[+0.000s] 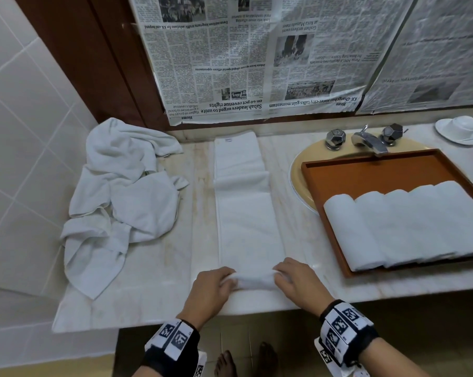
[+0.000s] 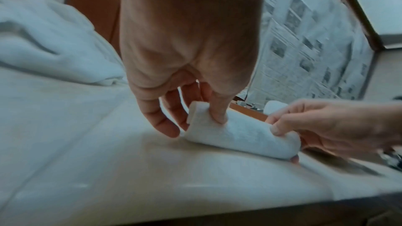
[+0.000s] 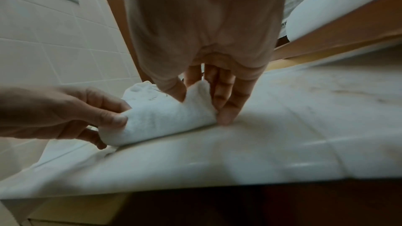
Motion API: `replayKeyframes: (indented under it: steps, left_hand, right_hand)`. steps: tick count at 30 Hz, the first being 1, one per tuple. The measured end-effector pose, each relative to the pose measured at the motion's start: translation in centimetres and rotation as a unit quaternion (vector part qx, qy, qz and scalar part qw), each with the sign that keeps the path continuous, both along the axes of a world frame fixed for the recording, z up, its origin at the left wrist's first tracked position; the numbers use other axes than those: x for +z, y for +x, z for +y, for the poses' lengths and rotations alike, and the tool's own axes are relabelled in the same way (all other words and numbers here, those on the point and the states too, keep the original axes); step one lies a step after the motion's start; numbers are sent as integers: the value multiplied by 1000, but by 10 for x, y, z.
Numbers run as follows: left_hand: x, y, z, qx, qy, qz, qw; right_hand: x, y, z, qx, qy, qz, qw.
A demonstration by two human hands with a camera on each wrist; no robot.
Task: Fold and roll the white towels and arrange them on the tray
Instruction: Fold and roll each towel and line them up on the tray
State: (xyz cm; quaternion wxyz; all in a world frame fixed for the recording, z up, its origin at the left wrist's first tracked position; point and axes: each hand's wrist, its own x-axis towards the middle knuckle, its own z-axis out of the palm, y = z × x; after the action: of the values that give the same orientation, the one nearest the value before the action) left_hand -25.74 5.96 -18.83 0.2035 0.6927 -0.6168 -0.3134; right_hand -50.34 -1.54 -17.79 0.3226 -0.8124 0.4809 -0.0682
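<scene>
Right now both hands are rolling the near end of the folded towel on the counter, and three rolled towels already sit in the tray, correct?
Not quite: the tray holds five rolled towels, as the head view shows. The left hand and right hand are indeed rolling the folded towel's near end.

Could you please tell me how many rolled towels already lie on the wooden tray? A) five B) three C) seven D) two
A: five rolled towels lie side by side along the near part of the wooden tray, while both hands work on another towel on the counter.
</scene>
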Motion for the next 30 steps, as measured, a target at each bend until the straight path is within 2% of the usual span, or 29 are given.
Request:
replayKeyframes:
  steps: [4, 9, 11, 15, 20, 27, 30]
  left_hand:
    - [1, -4, 0, 42, -5, 9, 999]
    - [0, -14, 4, 83, -1, 23, 996]
    - [0, -20, 6, 84, -11, -5, 996]
    - [-8, -25, 15, 43, -84, -103, 990]
    - [-8, -31, 29, -17, -92, -175, 980]
    - [-8, -29, 36, -56, -84, -144, 984]
    - [-4, -24, 31, -38, -50, -98, 993]
  right_hand:
    - [-2, 1, 3, -36, -13, -45, 998]
    - [-11, 1, 15, 19, -138, 68, 988]
    - [-9, -1, 19, 58, -165, 64, 982]
    - [-9, -5, 24, 92, -167, 91, 977]
    - [-5, 1, 26, 36, -95, 61, 993]
    - [0, -11, 15, 19, 25, 20, 999]
    - [3, -15, 12, 5, 34, -14, 999]
